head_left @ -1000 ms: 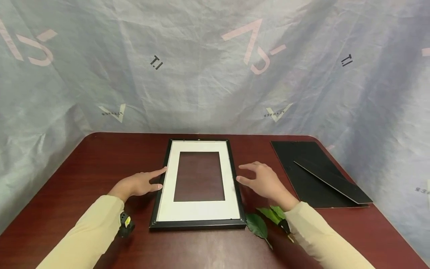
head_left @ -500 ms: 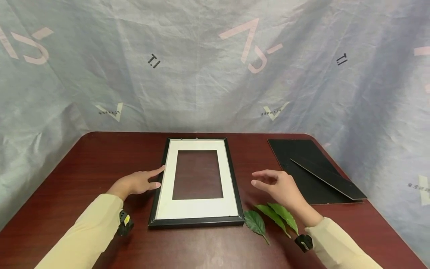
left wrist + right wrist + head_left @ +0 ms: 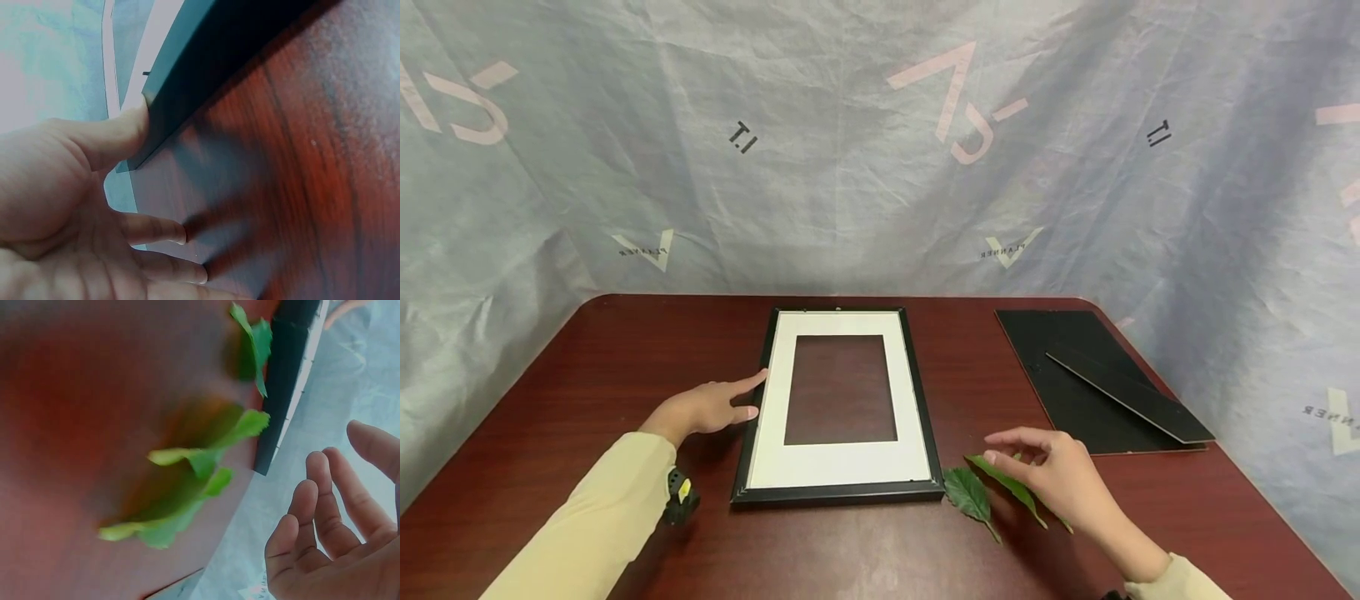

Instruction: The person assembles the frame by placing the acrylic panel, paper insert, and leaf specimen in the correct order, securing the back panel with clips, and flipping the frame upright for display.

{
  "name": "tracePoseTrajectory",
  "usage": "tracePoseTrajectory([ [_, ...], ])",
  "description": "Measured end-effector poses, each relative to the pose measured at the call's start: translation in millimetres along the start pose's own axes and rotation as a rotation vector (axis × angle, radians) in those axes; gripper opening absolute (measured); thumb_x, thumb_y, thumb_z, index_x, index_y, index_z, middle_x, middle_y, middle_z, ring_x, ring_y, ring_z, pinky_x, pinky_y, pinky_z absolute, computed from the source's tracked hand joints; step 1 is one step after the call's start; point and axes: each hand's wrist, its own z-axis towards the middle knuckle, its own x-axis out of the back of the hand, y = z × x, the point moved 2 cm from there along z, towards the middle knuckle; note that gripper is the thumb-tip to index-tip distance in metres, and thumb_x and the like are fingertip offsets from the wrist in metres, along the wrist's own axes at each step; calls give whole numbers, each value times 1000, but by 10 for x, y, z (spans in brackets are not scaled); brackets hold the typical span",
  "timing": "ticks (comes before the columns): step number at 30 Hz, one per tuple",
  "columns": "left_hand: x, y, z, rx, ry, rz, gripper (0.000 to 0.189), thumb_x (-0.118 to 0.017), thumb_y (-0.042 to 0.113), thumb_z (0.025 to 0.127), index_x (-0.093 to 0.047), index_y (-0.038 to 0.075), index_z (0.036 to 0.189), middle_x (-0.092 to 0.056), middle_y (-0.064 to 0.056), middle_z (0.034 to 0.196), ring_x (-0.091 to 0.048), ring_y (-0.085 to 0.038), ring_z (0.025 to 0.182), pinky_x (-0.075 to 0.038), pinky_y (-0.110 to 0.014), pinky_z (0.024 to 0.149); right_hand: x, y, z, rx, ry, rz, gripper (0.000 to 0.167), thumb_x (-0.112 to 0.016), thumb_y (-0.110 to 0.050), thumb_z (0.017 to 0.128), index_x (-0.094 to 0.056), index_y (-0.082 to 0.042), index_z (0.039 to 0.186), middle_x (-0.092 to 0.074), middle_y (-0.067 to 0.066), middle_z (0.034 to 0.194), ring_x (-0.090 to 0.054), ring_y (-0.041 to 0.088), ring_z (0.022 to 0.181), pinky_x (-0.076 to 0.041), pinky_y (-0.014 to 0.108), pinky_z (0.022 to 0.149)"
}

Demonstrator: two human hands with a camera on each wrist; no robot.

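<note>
A black picture frame (image 3: 842, 495) lies flat on the table with a white mat (image 3: 850, 465) in it. My left hand (image 3: 703, 408) touches the frame's left edge with thumb and index finger spread; in the left wrist view the thumb (image 3: 119, 131) presses the frame's side. Beside the frame's lower right corner lies a dark green leaf (image 3: 968, 495). Over two lighter green leaves (image 3: 1011, 483) hovers my right hand (image 3: 1063, 479), fingers loosely bent and holding nothing. In the right wrist view these leaves (image 3: 209, 445) are apart from the fingers.
At the table's right side lies a black backing board (image 3: 1052, 333). A narrower black panel (image 3: 1138, 392) leans across it, tilted. A grey printed cloth (image 3: 850, 167) hangs behind the reddish-brown table (image 3: 662, 333).
My right hand has moved from beside the frame's right edge rightward and towards me, to above the leaves. The left hand stays at the frame's left edge.
</note>
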Motion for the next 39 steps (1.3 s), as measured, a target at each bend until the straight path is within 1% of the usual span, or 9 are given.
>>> tracePoseTrajectory([
  [1, 3, 8, -9, -10, 2, 8, 72, -60, 24, 104, -20, 7, 161, -31, -40, 153, -33, -59, 139, -31, -69, 109, -10, 11, -34, -7, 3, -9, 24, -80, -28, 90, -79, -16, 110, -72, -6, 84, -54, 12, 61, -42, 27, 51],
  [5, 0, 4, -8, -12, 3, 6, 71, -60, 25, 104, -21, 7, 161, -31, -40, 153, -33, -59, 138, -31, -69, 109, -55, 59, -146, -54, 2, -50, 19, -81, -28, 88, -80, -20, 106, -71, -7, 89, -51, 10, 61, -41, 26, 52],
  [10, -21, -21, 17, -6, 0, -11, 72, -60, 24, 104, -20, 8, 162, -31, -38, 155, -32, -58, 140, -30, -67, 110, -126, 135, -249, -112, -64, -41, 22, -83, -28, 86, -80, -18, 105, -68, -5, 82, -46, 10, 57, -37, 25, 50],
  [14, -11, 8, -4, -12, 3, 1, 72, -60, 25, 104, -21, 7, 162, -30, -39, 154, -30, -60, 140, -29, -69, 110, -182, 198, -311, -95, -134, -7, 22, -81, -27, 88, -79, -14, 105, -65, -5, 76, -48, 9, 57, -40, 25, 52],
  [17, 1, 21, -13, -10, 3, -3, 72, -60, 25, 104, -20, 8, 162, -30, -39, 154, -30, -59, 140, -30, -69, 109, -222, 230, -337, -78, -163, -1, 24, -81, -28, 88, -78, -12, 106, -64, -5, 73, -52, 9, 56, -43, 26, 54],
  [20, 4, 13, -6, -6, 0, -11, 72, -60, 24, 104, -20, 8, 162, -29, -39, 154, -31, -59, 140, -30, -69, 109, -252, 243, -348, -78, -169, -22, 24, -82, -30, 87, -77, -12, 102, -63, -6, 69, -54, 9, 54, -45, 26, 56],
  [26, 0, 15, -4, 0, 4, -5, 72, -60, 24, 104, -21, 7, 162, -30, -39, 154, -32, -59, 140, -31, -69, 109, -286, 244, -344, -107, -177, -113, 22, -85, -35, 82, -74, -17, 90, -60, -8, 66, -54, 8, 56, -45, 26, 55],
  [34, -6, 24, -5, -4, 9, 1, 72, -61, 24, 103, -21, 7, 161, -30, -40, 153, -31, -59, 140, -30, -69, 109, -299, 227, -323, -101, -208, -195, 23, -86, -35, 80, -68, -22, 77, -59, -10, 66, -52, 8, 58, -43, 28, 55],
  [39, 7, 22, -4, -3, 4, 3, 72, -60, 24, 104, -20, 7, 161, -31, -40, 153, -33, -59, 138, -32, -68, 109, -316, 197, -310, -101, -196, -218, 25, -87, -34, 79, -67, -22, 72, -58, -11, 64, -52, 8, 58, -43, 29, 55],
])
